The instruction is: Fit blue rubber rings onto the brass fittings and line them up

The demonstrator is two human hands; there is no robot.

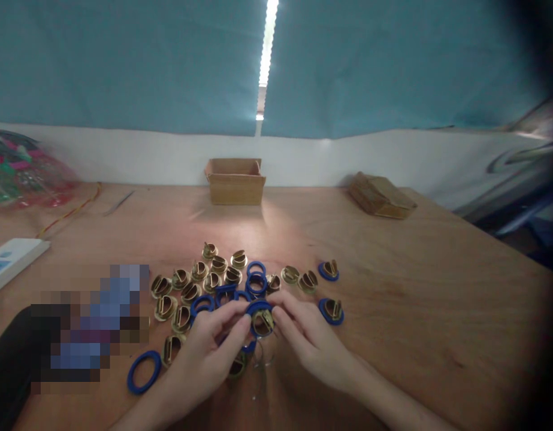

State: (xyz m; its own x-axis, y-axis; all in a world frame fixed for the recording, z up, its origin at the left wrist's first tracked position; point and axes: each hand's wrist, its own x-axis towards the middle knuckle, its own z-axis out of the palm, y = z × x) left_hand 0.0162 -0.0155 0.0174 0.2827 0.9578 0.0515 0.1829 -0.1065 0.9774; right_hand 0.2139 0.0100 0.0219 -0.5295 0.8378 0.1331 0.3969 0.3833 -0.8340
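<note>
Between the fingertips of my left hand (213, 341) and my right hand (310, 335) is a round brass fitting (262, 324) with a blue ring (257, 307) around it. Both hands pinch this piece from opposite sides, just above the table. Loose brass fittings (166, 307) with raised tabs lie in a cluster beyond and left of my hands. Several loose blue rings (257, 284) are among them, some partly covered by my fingers. One bigger-looking blue ring (133, 383) lies beside my left forearm. Right of my right hand, two brass fittings (334, 308) sit in blue rings.
At the back of the wooden table (415, 311) stand an open cardboard box (236, 190) and a closed-looking carton (381, 196). On the left are a white device (13, 260), tweezers-like metal tool (120, 203), plastic bags (22, 173) and a pixelated object (100, 320).
</note>
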